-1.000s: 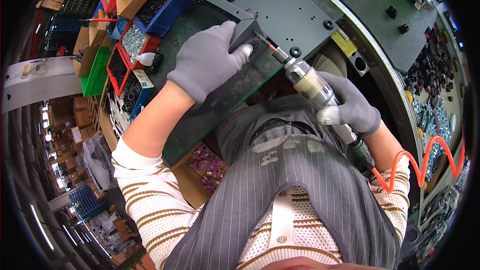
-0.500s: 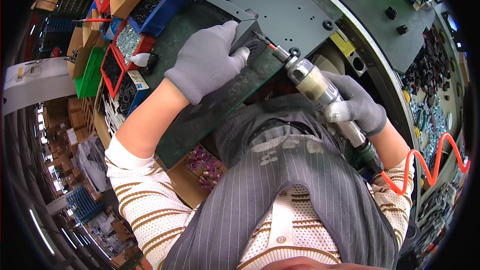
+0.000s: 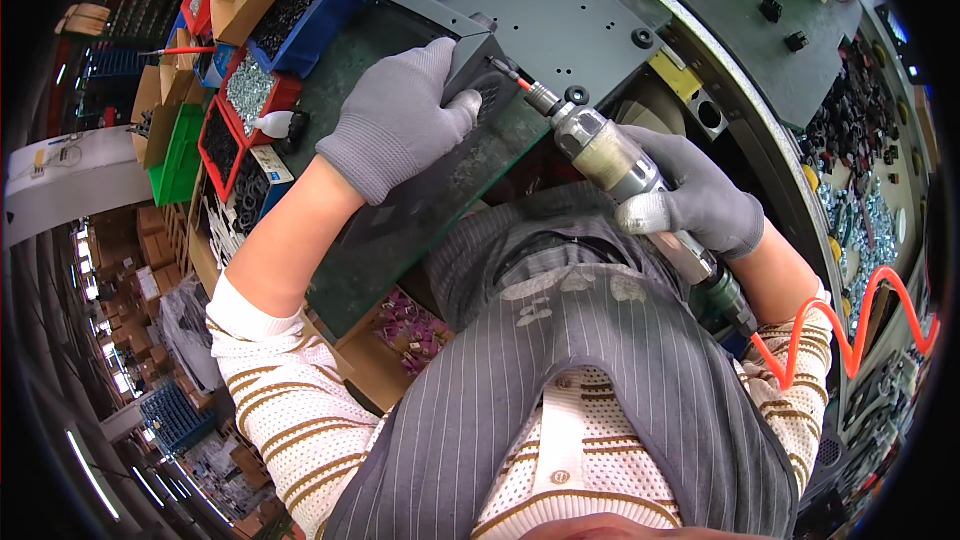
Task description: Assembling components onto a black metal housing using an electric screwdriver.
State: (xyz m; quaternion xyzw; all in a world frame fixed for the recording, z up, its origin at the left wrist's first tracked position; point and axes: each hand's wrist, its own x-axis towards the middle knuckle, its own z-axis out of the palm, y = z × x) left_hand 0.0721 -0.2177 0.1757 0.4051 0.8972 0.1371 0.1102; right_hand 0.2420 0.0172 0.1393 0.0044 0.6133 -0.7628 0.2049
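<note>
A dark grey metal chassis (image 3: 555,15) with slots, holes and black round feet lies on the green worktable. My left hand (image 3: 400,120), in a grey glove, grips the chassis's near corner, with the thumb along its side face and the fingers over the edge. In my right hand (image 3: 690,190), also gloved, is a pneumatic screwdriver (image 3: 606,152), its barrel wrapped by the fingers. The bit of the screwdriver points up-left to that same corner and appears to touch the side panel there. A coiled orange air hose (image 3: 850,340) runs from its rear end.
At left stand red bins of silver screws (image 3: 250,88) and black screws (image 3: 221,135), a blue bin (image 3: 310,25) and a green bin (image 3: 178,155). A white-tipped bottle (image 3: 275,124) is beside them. A box of pink parts (image 3: 410,330) sits below the table edge. A metal rail (image 3: 745,90) curves along the right.
The chassis, both hands and the screwdriver have shifted slightly left in the picture. Both grips stay the same, and the bit remains at the chassis corner.
</note>
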